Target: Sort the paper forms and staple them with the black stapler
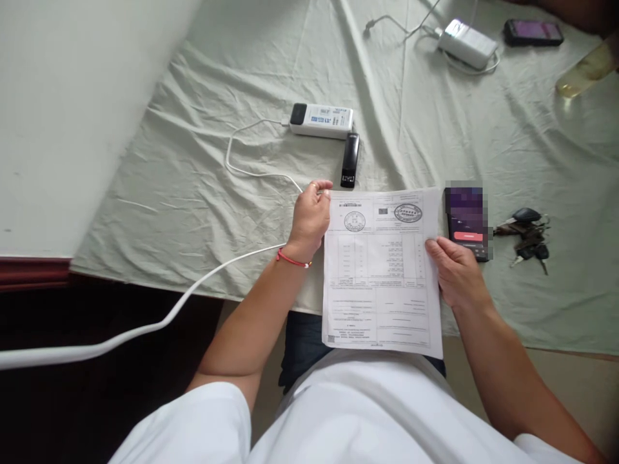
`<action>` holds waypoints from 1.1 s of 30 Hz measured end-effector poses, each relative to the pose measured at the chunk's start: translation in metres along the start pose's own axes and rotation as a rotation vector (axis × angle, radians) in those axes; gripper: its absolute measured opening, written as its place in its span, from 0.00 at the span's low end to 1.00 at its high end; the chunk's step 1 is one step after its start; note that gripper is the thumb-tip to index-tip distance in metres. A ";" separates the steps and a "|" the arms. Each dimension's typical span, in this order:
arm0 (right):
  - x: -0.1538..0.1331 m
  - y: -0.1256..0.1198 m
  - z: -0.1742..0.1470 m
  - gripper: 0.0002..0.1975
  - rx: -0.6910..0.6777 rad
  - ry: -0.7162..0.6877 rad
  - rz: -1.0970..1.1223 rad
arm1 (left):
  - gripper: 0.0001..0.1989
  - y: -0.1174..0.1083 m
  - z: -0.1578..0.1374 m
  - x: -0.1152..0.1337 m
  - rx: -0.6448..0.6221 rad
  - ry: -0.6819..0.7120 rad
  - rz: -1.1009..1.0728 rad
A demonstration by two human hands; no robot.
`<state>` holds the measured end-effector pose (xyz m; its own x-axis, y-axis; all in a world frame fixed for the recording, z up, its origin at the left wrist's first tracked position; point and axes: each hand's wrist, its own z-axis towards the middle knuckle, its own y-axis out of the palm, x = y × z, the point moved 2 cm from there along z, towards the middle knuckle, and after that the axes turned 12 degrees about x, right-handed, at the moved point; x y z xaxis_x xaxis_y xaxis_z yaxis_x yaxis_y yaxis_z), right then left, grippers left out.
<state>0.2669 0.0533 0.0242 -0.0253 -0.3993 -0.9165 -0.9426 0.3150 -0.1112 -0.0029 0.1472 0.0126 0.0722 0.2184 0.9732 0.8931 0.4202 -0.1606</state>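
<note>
A printed paper form [382, 283] with oval and round stamps is held over the table edge and my lap, its print upside down to me. My left hand [312, 216] is closed on its upper left edge; a red string bracelet circles that wrist. On the right edge, my right hand [457, 270] pinches the form with the thumb on top. Just beyond that hand lies a phone [467, 222] with its screen lit, partly blurred out. Above the form's top edge rests a small black device [351, 160].
A white power bank [322, 120] with a cable touches the black device. Keys [527, 238] lie right of the phone. Farther back are a white adapter [468, 45] with cords, another phone [533, 32] and a glass of yellowish liquid [585, 69]. A white cable [169, 316] crosses at left.
</note>
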 end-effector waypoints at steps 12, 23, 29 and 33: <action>0.006 -0.001 0.009 0.14 0.043 0.012 -0.135 | 0.08 -0.006 0.010 -0.010 -0.054 0.397 0.264; -0.015 0.004 0.014 0.08 0.098 0.023 -0.088 | 0.03 -0.003 0.015 -0.003 0.009 0.227 0.320; -0.027 0.006 0.026 0.07 0.103 0.043 -0.135 | 0.08 -0.001 0.018 -0.003 -0.043 0.142 0.287; -0.028 0.010 0.029 0.06 0.121 0.088 -0.126 | 0.12 -0.001 0.020 -0.001 -0.018 0.109 0.308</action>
<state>0.2682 0.0928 0.0374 0.0564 -0.5141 -0.8559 -0.8935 0.3566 -0.2731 -0.0122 0.1641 0.0085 0.3863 0.2368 0.8914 0.8296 0.3332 -0.4480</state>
